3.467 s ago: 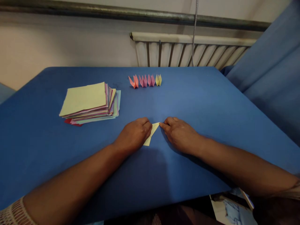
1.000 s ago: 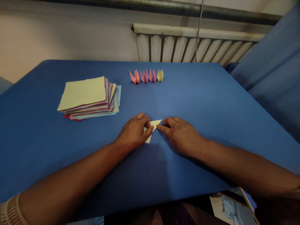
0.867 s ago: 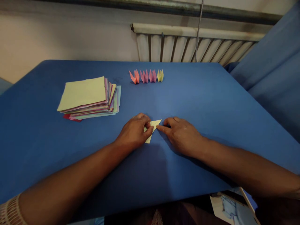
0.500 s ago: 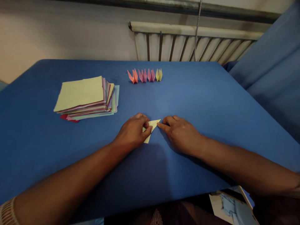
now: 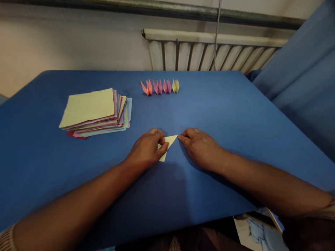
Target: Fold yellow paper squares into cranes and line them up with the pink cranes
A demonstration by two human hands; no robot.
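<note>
A small piece of pale yellow paper (image 5: 170,141), folded to a sharp point, lies on the blue table in front of me. My left hand (image 5: 149,148) is closed on its left part, thumb on top, and hides that side. The point faces right and a short flap sticks out below the left thumb. Opposite, my right hand (image 5: 200,148) has its fingers bent together, with a fingertip at the very point of the paper. Its palm side is hidden.
A thick stack of coloured paper (image 5: 90,108), yellow on top, lies to the left. Several small folded-paper figures (image 5: 158,87) in orange, pink and yellow stand in a row at the back. Behind the blue table (image 5: 222,104) are a radiator (image 5: 183,52) and a blue curtain (image 5: 300,76).
My right fingertip has slid along the paper's edge out to its point. The left hand keeps its hold. The view has tilted slightly, so everything appears a little lower.
</note>
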